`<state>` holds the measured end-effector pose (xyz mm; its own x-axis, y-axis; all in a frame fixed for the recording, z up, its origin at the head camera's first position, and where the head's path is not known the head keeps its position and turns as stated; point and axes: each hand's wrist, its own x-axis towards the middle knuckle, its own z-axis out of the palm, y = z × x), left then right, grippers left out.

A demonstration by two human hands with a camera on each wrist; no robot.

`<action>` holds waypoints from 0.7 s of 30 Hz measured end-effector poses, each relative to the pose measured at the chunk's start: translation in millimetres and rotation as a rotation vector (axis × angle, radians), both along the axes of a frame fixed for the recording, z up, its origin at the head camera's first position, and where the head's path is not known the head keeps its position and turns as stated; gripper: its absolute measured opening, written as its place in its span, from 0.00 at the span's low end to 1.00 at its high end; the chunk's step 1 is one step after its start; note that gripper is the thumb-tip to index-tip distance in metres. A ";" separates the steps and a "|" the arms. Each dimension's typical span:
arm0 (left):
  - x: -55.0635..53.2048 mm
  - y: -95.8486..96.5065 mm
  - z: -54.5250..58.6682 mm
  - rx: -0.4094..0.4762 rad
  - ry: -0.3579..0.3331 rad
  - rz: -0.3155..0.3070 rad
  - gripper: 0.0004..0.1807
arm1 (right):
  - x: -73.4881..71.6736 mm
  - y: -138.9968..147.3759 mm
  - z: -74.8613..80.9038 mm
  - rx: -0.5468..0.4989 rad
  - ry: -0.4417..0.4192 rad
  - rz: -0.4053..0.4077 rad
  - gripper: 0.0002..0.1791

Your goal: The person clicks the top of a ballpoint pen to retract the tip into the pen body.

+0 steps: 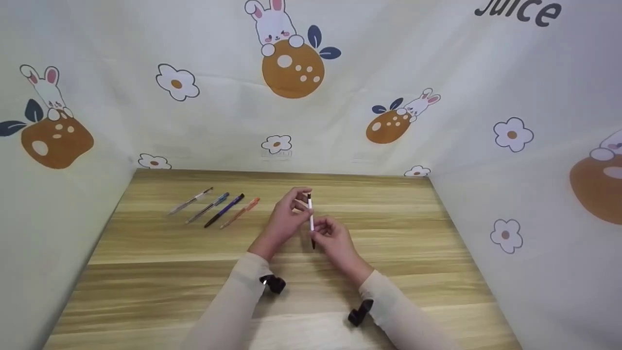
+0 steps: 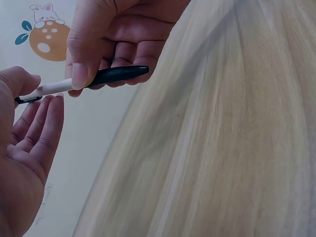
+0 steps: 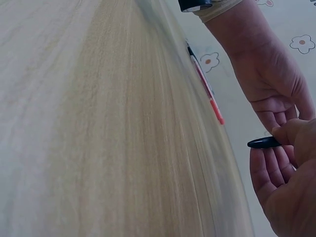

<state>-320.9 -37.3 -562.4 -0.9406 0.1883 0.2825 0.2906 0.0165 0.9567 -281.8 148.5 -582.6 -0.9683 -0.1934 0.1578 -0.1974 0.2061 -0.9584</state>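
A white pen (image 1: 311,218) with black ends stands nearly upright between both hands, over the middle of the table. Thumb and fingers of my left hand (image 1: 286,218) pinch its upper part, near the black clip end. Lower down, my right hand (image 1: 340,245) pinches it just above the dark tip, which points down toward me. The left wrist view shows the black grip section (image 2: 118,75) extending past the right thumb. In the right wrist view only this black end (image 3: 264,142) shows; the hands hide the rest.
On the wooden table (image 1: 379,204), left of the hands, several pens lie slanted side by side: a clear one (image 1: 192,200), a blue-clipped one (image 1: 208,208), a dark blue one (image 1: 224,210) and an orange one (image 1: 241,213). Patterned cloth walls (image 1: 218,116) surround the table's back and sides.
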 end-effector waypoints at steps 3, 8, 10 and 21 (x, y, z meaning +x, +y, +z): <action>-0.4 -2.4 -1.2 -0.022 -0.005 0.009 0.28 | 0.0 -0.4 -0.5 -0.003 -0.002 0.006 0.11; -1.3 -7.1 -2.6 -0.057 -0.009 0.010 0.27 | 0.4 -1.9 -0.4 -0.003 -0.010 0.005 0.11; -1.3 -9.5 -2.6 -0.074 -0.015 0.009 0.27 | 0.3 -2.4 -0.4 0.003 -0.012 0.003 0.11; -2.2 -27.6 -2.9 -0.130 0.008 0.032 0.26 | -3.7 -4.3 -3.8 0.013 -0.027 0.005 0.09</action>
<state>-323.0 -64.9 -565.3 -0.9446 0.1937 0.2651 0.2955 0.1496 0.9436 -285.4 144.2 -586.4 -0.9713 -0.1997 0.1290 -0.1723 0.2178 -0.9607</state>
